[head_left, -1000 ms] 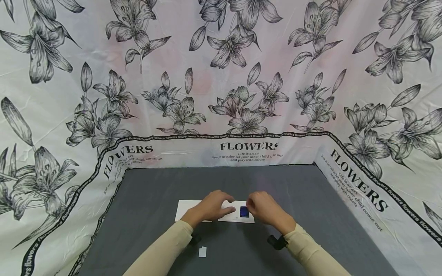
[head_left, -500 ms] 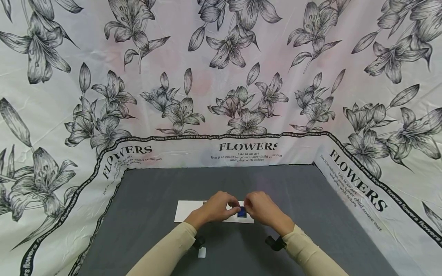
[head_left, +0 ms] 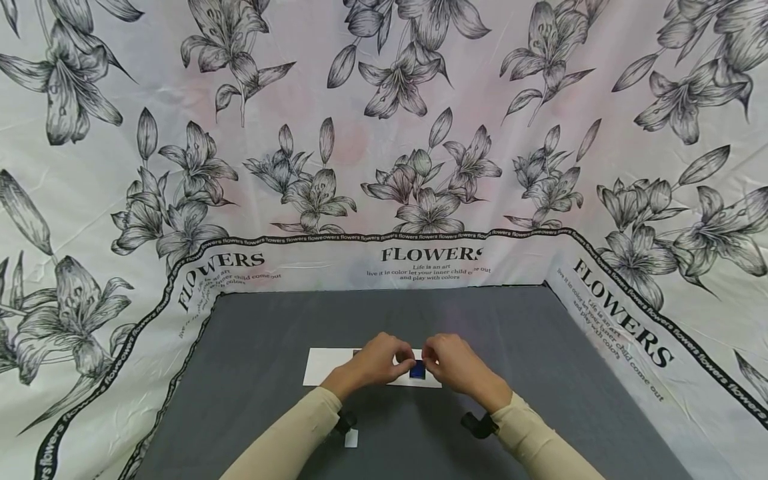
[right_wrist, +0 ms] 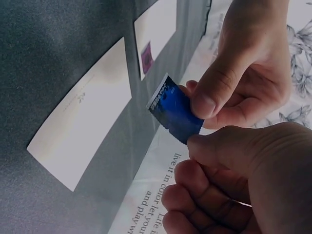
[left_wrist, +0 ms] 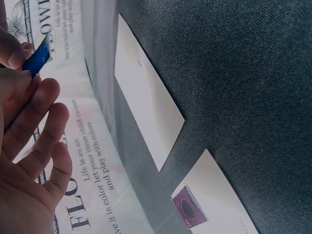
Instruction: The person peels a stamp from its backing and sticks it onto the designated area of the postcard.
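A small blue postage stamp (right_wrist: 176, 111) with a toothed edge is held up above two white cards, between both hands. My left hand (head_left: 379, 360) pinches it with thumb and index finger; its other fingers are loosely curled in the left wrist view. My right hand (head_left: 457, 363) pinches a lower corner of the stamp, thumb at its edge, in the right wrist view. The right-hand card (right_wrist: 83, 117) bears faint small print. A purple stamp (left_wrist: 189, 208) marked 120 lies at a corner of the left-hand card (head_left: 324, 367), partly hidden by the left hand in the head view.
The cards lie end to end with a gap on a grey cloth-covered table (head_left: 288, 320). A small white piece (head_left: 351, 439) lies nearer me, beside the left forearm. A flower-printed curtain (head_left: 336, 187) encloses the back and sides.
The left hand has moved right to the blue stamp and now pinches it along with the right hand. The right hand and stamp have shifted slightly left.
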{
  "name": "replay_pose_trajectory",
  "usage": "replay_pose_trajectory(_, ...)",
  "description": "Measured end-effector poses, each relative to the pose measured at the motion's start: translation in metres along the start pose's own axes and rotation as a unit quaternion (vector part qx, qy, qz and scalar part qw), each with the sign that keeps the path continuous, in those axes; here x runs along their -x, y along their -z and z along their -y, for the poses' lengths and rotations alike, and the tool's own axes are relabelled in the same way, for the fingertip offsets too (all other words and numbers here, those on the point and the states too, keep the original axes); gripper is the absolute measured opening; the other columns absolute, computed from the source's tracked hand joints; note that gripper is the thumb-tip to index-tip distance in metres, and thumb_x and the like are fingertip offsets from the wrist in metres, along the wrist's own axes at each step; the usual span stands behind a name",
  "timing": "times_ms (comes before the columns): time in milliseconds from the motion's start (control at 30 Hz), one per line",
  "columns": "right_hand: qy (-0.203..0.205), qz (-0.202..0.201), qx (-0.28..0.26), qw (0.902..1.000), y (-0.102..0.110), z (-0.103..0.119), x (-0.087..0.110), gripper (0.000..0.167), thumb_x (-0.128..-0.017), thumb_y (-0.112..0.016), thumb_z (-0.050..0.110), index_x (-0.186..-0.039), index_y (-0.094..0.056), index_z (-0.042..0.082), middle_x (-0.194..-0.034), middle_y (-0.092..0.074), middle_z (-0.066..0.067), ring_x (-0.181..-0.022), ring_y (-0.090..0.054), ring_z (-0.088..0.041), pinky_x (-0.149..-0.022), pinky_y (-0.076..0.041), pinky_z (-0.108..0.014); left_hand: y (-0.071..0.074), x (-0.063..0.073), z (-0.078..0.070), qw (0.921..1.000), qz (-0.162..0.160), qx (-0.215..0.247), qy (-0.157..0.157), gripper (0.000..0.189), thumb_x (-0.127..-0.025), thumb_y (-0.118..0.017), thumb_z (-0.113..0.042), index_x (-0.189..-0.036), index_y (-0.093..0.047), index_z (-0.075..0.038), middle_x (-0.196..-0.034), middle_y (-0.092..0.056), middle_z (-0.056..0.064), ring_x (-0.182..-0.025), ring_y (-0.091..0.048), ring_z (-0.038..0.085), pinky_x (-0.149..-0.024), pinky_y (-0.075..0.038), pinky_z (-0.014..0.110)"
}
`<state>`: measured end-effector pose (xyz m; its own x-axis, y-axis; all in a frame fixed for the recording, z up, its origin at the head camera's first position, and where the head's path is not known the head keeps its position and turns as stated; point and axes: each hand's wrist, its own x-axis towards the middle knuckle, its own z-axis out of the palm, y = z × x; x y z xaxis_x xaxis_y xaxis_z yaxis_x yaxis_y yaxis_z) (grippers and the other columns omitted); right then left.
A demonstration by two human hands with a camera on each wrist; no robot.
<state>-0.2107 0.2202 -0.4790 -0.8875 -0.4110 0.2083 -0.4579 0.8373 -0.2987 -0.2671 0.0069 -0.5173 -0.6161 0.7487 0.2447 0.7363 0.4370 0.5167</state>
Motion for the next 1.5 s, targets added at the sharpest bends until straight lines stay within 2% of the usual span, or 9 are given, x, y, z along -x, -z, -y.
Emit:
replay_pose_trajectory(200,-0.014,0.0,-0.01,0.9998,-0.0027,-0.0046,0.0011,0.007,-0.094,-0.08,0.007,-0.089,-0.077,0.01,-0.083,-0.07,0.003,-0.074,-0.061,-0.008,-0.07,-0.056,-0.029,-0.0007,0.0004,0.0021,1.0,0.0,-0.008,0.004,0.011,-0.106,-0.074,-0.018,-0.104,-0.084,-0.013,-0.094,-0.082,-0.003,-0.08,-0.067,-0.003,-0.077,-0.056,0.018)
replay_pose_trajectory(400,0.006,0.01,-0.027,0.9996,-0.0057,-0.0098,0.0047,0.007,-0.096,-0.079,0.007,-0.09,-0.078,0.011,-0.084,-0.07,0.004,-0.075,-0.061,-0.007,-0.069,-0.056,-0.028,-0.0023,0.0004,0.0031,0.9999,0.004,-0.013,0.006,0.013,-0.107,-0.073,-0.02,-0.107,-0.084,-0.014,-0.098,-0.083,-0.003,-0.085,-0.071,0.0,-0.08,-0.058,0.02)
replay_pose_trajectory(567,0.018,0.001,-0.03,0.9994,-0.0067,-0.0099,0.0054,0.008,-0.096,-0.078,0.004,-0.09,-0.078,0.01,-0.083,-0.07,0.004,-0.073,-0.058,-0.005,-0.068,-0.055,-0.027,-0.0035,-0.0002,0.0054,0.9999,0.003,-0.013,0.003,0.013,-0.107,-0.072,-0.02,-0.108,-0.084,-0.014,-0.098,-0.083,-0.004,-0.086,-0.071,-0.001,-0.081,-0.059,0.021)
replay_pose_trajectory(967,0.035,-0.007,-0.043,0.9984,-0.0044,-0.0062,0.0055,0.013,-0.096,-0.075,0.004,-0.087,-0.074,0.013,-0.08,-0.065,0.007,-0.071,-0.054,-0.002,-0.066,-0.05,-0.025,-0.0033,0.0008,0.0074,0.9998,-0.018,0.001,0.01,0.011,-0.107,-0.073,-0.021,-0.106,-0.082,-0.015,-0.095,-0.081,-0.005,-0.082,-0.067,-0.002,-0.079,-0.057,0.022)
replay_pose_trajectory(1067,0.037,-0.008,-0.048,0.9981,-0.0046,-0.0052,0.0057,0.013,-0.096,-0.075,0.004,-0.087,-0.073,0.013,-0.08,-0.064,0.007,-0.07,-0.057,-0.006,-0.066,-0.05,-0.024,-0.003,0.0013,0.0065,0.9995,-0.028,0.002,0.015,0.01,-0.107,-0.073,-0.021,-0.106,-0.081,-0.015,-0.095,-0.08,-0.005,-0.082,-0.067,-0.001,-0.079,-0.057,0.023)
replay_pose_trajectory(1300,0.038,-0.01,-0.047,0.9981,-0.0063,-0.0052,0.0055,0.013,-0.097,-0.075,0.004,-0.088,-0.073,0.014,-0.082,-0.064,0.007,-0.074,-0.065,-0.018,-0.067,-0.051,-0.025,-0.0016,0.0036,0.0039,0.9975,-0.049,0.01,0.049,0.01,-0.106,-0.076,-0.026,-0.104,-0.073,-0.016,-0.094,-0.078,-0.005,-0.081,-0.066,-0.001,-0.075,-0.056,0.023)
replay_pose_trajectory(1500,0.041,-0.015,-0.041,0.9982,-0.0066,-0.0046,0.0048,0.013,-0.097,-0.076,0.005,-0.089,-0.074,0.015,-0.082,-0.064,0.008,-0.073,-0.057,-0.005,-0.068,-0.051,-0.025,-0.0023,0.0045,0.0042,0.9974,-0.057,0.004,0.045,0.013,-0.106,-0.074,-0.027,-0.098,-0.077,-0.017,-0.087,-0.077,-0.007,-0.074,-0.062,-0.003,-0.07,-0.052,0.021)
